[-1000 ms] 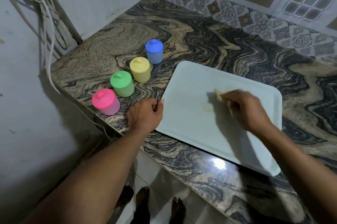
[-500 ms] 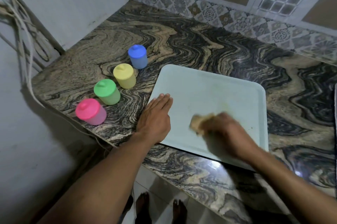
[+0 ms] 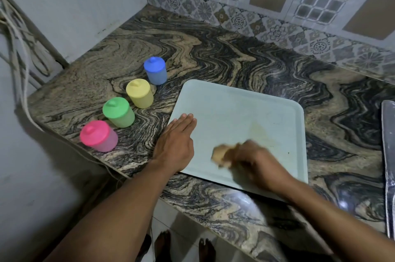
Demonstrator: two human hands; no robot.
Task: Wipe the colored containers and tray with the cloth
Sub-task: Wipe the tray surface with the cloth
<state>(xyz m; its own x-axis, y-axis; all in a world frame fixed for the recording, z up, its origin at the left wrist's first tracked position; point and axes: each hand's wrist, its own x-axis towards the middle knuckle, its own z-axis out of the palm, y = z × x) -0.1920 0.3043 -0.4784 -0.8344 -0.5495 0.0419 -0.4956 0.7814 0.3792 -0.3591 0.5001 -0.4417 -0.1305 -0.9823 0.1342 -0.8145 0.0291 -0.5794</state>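
A pale blue tray [image 3: 241,103] lies flat on the marbled counter. My left hand [image 3: 176,142] rests on the tray's left edge with straight fingers. My right hand [image 3: 254,163], blurred by motion, grips a small yellowish cloth [image 3: 220,154] against the tray's near part. To the left of the tray a diagonal row of lidded containers stands apart from both hands: pink [image 3: 98,135] nearest, then green [image 3: 118,112], yellow [image 3: 139,93], and blue [image 3: 155,70] farthest.
The counter [image 3: 235,56] ends at a front edge near me, with floor tiles and bare feet [image 3: 181,246] below. Tiled walls close the back and left. Cables [image 3: 19,52] hang on the left wall. A grey flat object [image 3: 388,155] lies at the right edge.
My right hand swept the cloth from the tray's middle toward its near edge. My left hand went from gripping the tray's left edge to lying flat on it.
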